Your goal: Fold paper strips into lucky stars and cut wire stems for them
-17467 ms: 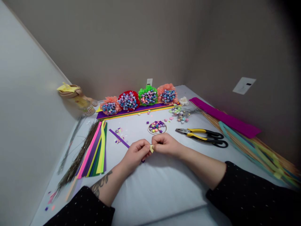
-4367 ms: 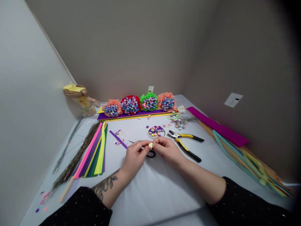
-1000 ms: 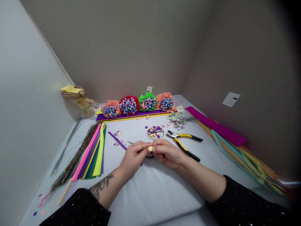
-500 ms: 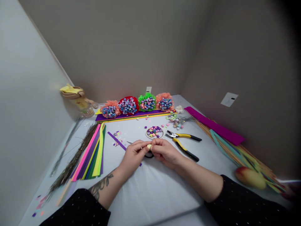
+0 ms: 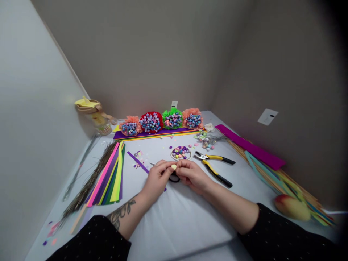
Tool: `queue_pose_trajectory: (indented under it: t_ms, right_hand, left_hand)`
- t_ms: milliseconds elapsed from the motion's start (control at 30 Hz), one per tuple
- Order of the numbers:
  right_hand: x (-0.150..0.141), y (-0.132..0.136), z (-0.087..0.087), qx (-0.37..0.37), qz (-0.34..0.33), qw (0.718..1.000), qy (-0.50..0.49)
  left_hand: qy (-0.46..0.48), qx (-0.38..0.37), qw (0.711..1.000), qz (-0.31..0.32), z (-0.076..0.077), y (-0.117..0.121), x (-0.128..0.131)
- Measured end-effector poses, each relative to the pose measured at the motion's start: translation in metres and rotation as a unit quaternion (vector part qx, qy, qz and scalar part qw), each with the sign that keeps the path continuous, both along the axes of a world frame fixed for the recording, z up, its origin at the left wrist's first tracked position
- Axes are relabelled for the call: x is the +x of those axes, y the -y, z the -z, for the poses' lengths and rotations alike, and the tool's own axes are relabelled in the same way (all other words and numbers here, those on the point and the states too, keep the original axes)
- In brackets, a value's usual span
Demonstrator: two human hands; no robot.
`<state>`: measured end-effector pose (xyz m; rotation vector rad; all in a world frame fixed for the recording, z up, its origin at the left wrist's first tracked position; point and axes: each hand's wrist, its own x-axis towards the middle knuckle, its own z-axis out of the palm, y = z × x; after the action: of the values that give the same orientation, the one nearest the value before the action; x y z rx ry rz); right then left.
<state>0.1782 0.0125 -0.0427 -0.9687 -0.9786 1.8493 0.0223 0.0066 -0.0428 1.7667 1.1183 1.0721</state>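
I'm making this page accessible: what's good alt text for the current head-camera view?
A left hand pinches a small pale-yellow piece, the right hand at its edge. Nearby lie a dish of stars, four bouquets and open pliers.

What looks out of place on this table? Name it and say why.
The red-and-yellow fruit, probably a mango, lying just beyond the right sleeve. It looks odd: food among craft supplies like the pliers.
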Motion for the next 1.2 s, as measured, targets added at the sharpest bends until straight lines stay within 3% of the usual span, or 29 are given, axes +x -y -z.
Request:
queue_pose_trajectory:
  t_ms: [267,467,667,833,933,1067,1200]
  right_hand:
    - [-0.001,0.0,0.002,0.016,0.013,1.0,0.006]
    - [-0.004,0.0,0.004,0.052,0.056,0.997,0.028]
    - [-0.005,0.0,0.004,0.039,0.044,0.998,0.014]
    - [-0.004,-0.001,0.01,0.068,0.022,0.995,0.075]
    - [-0.003,-0.001,0.011,0.137,0.03,0.982,0.124]
    - [0.002,0.001,0.005,0.252,0.078,0.944,0.197]
    - [0.007,0.002,-0.002,0.305,0.088,0.907,0.278]
  left_hand:
    - [0.008,0.015,1.0,0.01,0.0,0.0,0.001]
    - [0.049,-0.077,0.995,-0.038,0.006,0.002,0.005]
    - [0.038,-0.055,0.997,-0.048,0.002,0.004,0.005]
    - [0.044,-0.084,0.993,-0.077,0.0,0.002,0.005]
    - [0.053,-0.105,0.989,-0.093,0.001,0.0,0.005]
    - [0.053,-0.113,0.989,-0.083,0.0,0.001,0.006]
    - [0.046,-0.111,0.989,-0.084,-0.004,0.002,0.006]
